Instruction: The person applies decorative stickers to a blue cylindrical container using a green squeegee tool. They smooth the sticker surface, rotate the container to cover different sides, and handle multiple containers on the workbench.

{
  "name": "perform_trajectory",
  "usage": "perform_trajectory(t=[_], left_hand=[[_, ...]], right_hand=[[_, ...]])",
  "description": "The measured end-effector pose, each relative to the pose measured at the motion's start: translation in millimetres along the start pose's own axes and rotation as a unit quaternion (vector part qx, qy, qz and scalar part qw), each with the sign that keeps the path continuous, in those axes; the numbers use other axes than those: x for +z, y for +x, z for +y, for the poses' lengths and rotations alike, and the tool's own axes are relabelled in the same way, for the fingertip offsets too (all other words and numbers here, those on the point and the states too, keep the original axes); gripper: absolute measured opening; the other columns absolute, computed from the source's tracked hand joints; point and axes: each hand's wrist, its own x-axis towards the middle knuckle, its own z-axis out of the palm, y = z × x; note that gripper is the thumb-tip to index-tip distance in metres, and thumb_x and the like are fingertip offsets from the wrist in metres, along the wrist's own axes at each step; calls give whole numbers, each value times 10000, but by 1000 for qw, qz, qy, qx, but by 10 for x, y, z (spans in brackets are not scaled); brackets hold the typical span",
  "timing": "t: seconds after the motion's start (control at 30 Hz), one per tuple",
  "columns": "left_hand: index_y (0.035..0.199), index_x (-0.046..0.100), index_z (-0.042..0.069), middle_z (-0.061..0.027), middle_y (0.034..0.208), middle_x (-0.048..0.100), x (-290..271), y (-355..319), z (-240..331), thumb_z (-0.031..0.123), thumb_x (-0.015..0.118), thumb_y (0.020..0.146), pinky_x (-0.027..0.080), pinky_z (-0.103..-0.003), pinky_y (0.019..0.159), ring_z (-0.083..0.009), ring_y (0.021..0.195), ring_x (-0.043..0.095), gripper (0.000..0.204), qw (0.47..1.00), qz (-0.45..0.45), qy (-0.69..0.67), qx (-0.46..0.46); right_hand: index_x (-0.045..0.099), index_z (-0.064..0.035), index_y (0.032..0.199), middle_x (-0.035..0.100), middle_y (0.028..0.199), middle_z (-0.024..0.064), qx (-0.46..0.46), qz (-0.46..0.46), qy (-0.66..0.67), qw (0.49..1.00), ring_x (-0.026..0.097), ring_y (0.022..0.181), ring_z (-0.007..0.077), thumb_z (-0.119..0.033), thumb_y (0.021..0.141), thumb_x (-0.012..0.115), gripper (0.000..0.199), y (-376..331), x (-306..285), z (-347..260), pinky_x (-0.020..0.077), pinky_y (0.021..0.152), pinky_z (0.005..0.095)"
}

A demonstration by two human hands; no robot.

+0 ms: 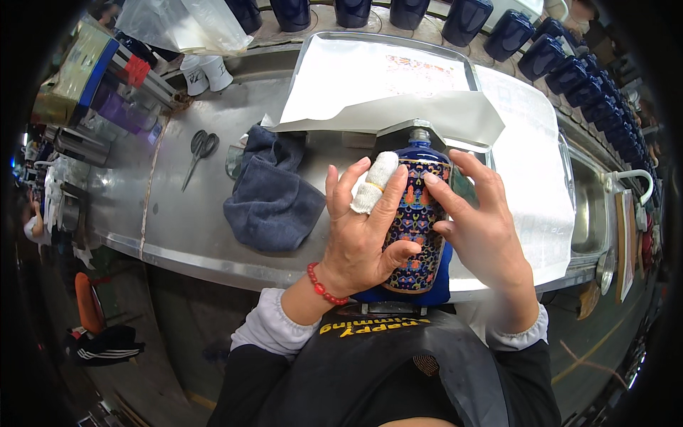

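A dark blue bottle (414, 235) with a colourful floral pattern lies in front of me, its clear-looking neck pointing away. My left hand (359, 235) rests along its left side, fingers spread, the forefinger flat against the pattern and the thumb near the lower part. One finger of that hand wears a white fabric wrap (377, 181) with a yellow band. On the right side, my right hand (491, 224) touches the pattern with a fingertip, its fingers apart and the thumb at the bottle's edge. Blue cloth (442, 285) shows beneath the bottle.
A crumpled dark blue towel (274, 192) lies left of my hands, with black scissors (201, 149) farther left. Behind the bottle stands a metal tray (306, 60) lined with white paper. Plain blue bottles (466, 21) line the far edge. A sink (590, 220) is at right.
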Motion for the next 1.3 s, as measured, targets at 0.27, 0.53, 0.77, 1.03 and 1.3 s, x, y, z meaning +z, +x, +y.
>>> perform_trajectory(t=[0.27,0.53,0.77,1.03,1.3], left_hand=[[1539,408,-7,-176,1566,389,28,-9,-55,748,399,950,104,-636,1196,-378,1408,325,957,1000,17,-14,11],[1516,496,139,-102,1493,477,-24,76,-42,754,340,963,48,-588,1233,-328,1437,281,841,995,-40,-6,91],[1375,632,129,-25,1301,655,-114,183,-70,704,373,986,81,-572,1243,-245,1344,401,741,986,-31,15,163],[1250,723,135,6,1189,704,-148,69,-79,625,433,1011,198,-555,1222,-219,1181,535,618,988,25,-11,149],[1283,714,195,16,1260,676,-137,244,-144,627,448,1002,218,-537,1214,-211,1221,518,580,979,-11,9,202]], right_hand=[[664,-151,1333,491,1425,194,-9,2,2,1000,527,1231,392,-168,800,792,548,-38,0,40,481,1007,487],[671,-117,1320,530,1415,178,6,33,25,999,546,1251,375,-6,624,853,729,-93,-46,114,501,1013,443],[654,-106,1336,556,1373,222,-28,70,-2,997,591,1196,392,78,706,762,666,-53,9,278,527,974,437],[722,-137,1244,593,1357,206,-44,51,-22,997,597,1219,378,81,763,722,528,-164,80,214,519,1003,442],[708,-83,1219,570,1348,239,-63,53,11,997,594,1200,408,53,744,700,494,-286,52,228,515,988,469]])
